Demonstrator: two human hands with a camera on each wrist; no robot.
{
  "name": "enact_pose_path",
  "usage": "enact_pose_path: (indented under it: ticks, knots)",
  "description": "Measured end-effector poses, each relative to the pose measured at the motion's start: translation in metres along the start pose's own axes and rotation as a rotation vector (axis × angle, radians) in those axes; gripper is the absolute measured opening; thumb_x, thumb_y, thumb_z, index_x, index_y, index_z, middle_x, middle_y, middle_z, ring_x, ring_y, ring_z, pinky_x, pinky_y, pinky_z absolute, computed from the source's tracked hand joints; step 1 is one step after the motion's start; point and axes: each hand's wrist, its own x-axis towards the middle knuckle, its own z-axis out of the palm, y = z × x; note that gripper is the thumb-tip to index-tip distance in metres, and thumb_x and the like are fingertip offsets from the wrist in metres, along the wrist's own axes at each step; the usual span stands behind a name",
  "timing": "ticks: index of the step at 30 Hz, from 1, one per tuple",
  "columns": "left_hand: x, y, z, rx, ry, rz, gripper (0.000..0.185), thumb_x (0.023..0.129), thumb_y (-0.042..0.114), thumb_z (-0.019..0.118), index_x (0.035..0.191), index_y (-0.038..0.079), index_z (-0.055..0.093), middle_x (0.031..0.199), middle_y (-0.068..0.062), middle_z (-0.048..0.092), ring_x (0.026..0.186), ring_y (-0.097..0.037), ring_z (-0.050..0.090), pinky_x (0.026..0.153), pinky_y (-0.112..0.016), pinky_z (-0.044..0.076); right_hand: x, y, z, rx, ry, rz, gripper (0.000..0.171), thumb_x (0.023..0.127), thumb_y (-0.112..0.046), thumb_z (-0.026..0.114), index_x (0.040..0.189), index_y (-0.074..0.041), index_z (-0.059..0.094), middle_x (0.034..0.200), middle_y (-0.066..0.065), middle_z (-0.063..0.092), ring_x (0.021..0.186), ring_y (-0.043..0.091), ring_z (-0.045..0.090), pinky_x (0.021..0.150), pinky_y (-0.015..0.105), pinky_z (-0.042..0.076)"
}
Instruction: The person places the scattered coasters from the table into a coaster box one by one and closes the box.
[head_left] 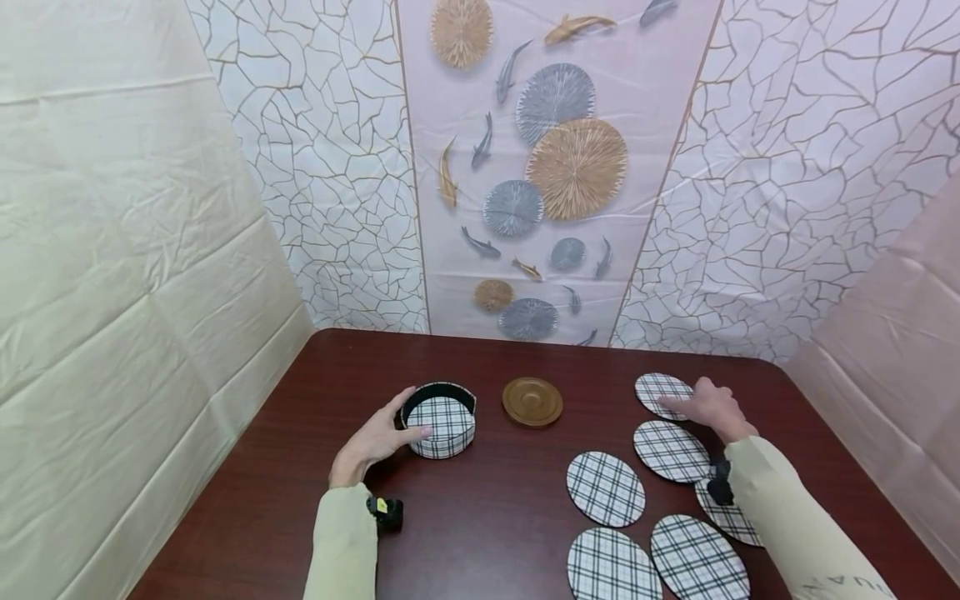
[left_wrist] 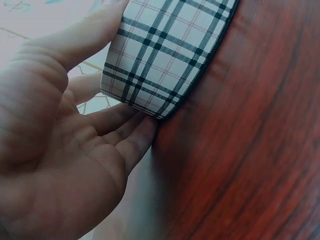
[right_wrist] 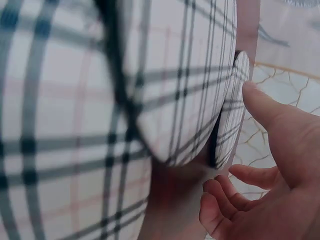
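Note:
At the left of the table, my left hand holds a round plaid coaster holder, with black lining and a plaid coaster inside. In the left wrist view, the thumb lies along the holder's plaid wall, the fingers at its lower edge. At the far right, my right hand reaches over a round plaid coaster lying on the table. Its thumb overlaps this coaster, and the index fingertip is close to the coaster's edge in the right wrist view. The other fingers curl loosely beside it.
Several more plaid coasters lie spread over the right half of the dark red wooden table, one partly under the right sleeve. A round brown lid-like disc sits near the back centre. Patterned cloth walls enclose the table.

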Motion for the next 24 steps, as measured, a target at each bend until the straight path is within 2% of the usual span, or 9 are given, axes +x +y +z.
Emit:
enact_pose_path:
  ticks: [7, 10, 12, 14, 16, 18, 20, 21, 24]
  knots:
    - [0.0, -0.001, 0.0, 0.005, 0.001, -0.005, 0.092, 0.081, 0.045, 0.078, 0.156, 0.027, 0.027, 0.161, -0.01, 0.026, 0.146, -0.034, 0.026, 0.11, -0.058, 0.033, 0.005, 0.012, -0.006, -0.025, -0.028, 0.036, 0.108, 0.086, -0.065, 0.061, 0.138, 0.024, 0.027, 0.136, 0.047, 0.031, 0.116, 0.06, 0.041, 0.087, 0.063, 0.046]
    - [0.001, 0.0, 0.0, -0.002, 0.001, -0.009, 0.093, 0.081, 0.045, 0.078, 0.156, 0.028, 0.027, 0.161, -0.009, 0.027, 0.146, -0.033, 0.027, 0.111, -0.057, 0.033, 0.009, 0.015, -0.006, 0.0, -0.024, 0.029, 0.1, 0.085, -0.063, 0.064, 0.129, 0.023, 0.038, 0.125, 0.043, 0.044, 0.1, 0.048, 0.051, 0.078, 0.053, 0.05]
    - [0.001, 0.0, 0.0, -0.002, 0.0, -0.008, 0.093, 0.081, 0.046, 0.079, 0.156, 0.028, 0.027, 0.161, -0.009, 0.027, 0.145, -0.033, 0.028, 0.11, -0.056, 0.034, 0.011, 0.017, -0.006, 0.019, -0.018, 0.03, 0.096, 0.084, -0.061, 0.066, 0.125, 0.022, 0.042, 0.117, 0.038, 0.049, 0.09, 0.038, 0.05, 0.072, 0.044, 0.048]
    - [0.002, 0.0, 0.001, -0.006, -0.002, -0.007, 0.093, 0.081, 0.045, 0.079, 0.156, 0.029, 0.027, 0.161, -0.009, 0.027, 0.146, -0.033, 0.027, 0.111, -0.056, 0.033, 0.012, 0.018, -0.005, 0.031, -0.018, 0.033, 0.094, 0.085, -0.06, 0.066, 0.124, 0.022, 0.042, 0.116, 0.036, 0.049, 0.087, 0.032, 0.046, 0.07, 0.04, 0.045]
    - [0.002, 0.001, 0.001, -0.009, -0.004, -0.004, 0.093, 0.08, 0.045, 0.079, 0.156, 0.029, 0.027, 0.161, -0.009, 0.027, 0.146, -0.033, 0.026, 0.111, -0.057, 0.032, 0.013, 0.019, -0.004, 0.046, -0.021, 0.036, 0.09, 0.086, -0.058, 0.067, 0.121, 0.022, 0.043, 0.105, 0.032, 0.049, 0.085, 0.03, 0.046, 0.068, 0.038, 0.043]
    - [0.002, 0.001, 0.002, -0.014, -0.006, -0.002, 0.092, 0.082, 0.043, 0.078, 0.156, 0.028, 0.027, 0.161, -0.009, 0.027, 0.147, -0.033, 0.026, 0.112, -0.057, 0.032, 0.014, 0.019, -0.004, 0.06, -0.029, 0.034, 0.091, 0.086, -0.056, 0.067, 0.123, 0.023, 0.041, 0.107, 0.033, 0.048, 0.085, 0.03, 0.046, 0.068, 0.037, 0.043]
    - [0.001, 0.001, 0.002, -0.012, -0.002, -0.004, 0.091, 0.082, 0.041, 0.078, 0.156, 0.026, 0.027, 0.161, -0.01, 0.027, 0.146, -0.033, 0.026, 0.112, -0.058, 0.031, 0.017, 0.018, -0.004, 0.091, -0.04, 0.04, 0.083, 0.088, -0.052, 0.067, 0.119, 0.02, 0.04, 0.093, 0.026, 0.046, 0.078, 0.027, 0.044, 0.066, 0.037, 0.041]
    - [0.001, 0.001, 0.002, -0.013, 0.0, -0.004, 0.091, 0.083, 0.04, 0.078, 0.156, 0.026, 0.027, 0.161, -0.01, 0.028, 0.146, -0.033, 0.026, 0.112, -0.059, 0.031, 0.017, 0.017, -0.004, 0.107, -0.044, 0.045, 0.083, 0.088, -0.05, 0.068, 0.12, 0.02, 0.037, 0.092, 0.023, 0.042, 0.079, 0.027, 0.044, 0.066, 0.037, 0.041]
    - [0.0, 0.001, 0.002, -0.003, 0.001, -0.002, 0.09, 0.084, 0.039, 0.077, 0.156, 0.026, 0.026, 0.16, -0.01, 0.028, 0.146, -0.034, 0.027, 0.111, -0.059, 0.032, 0.018, 0.015, -0.004, 0.137, -0.051, 0.077, 0.1, 0.088, -0.047, 0.067, 0.137, 0.025, 0.017, 0.11, 0.038, 0.042, 0.087, 0.036, 0.049, 0.073, 0.042, 0.048]
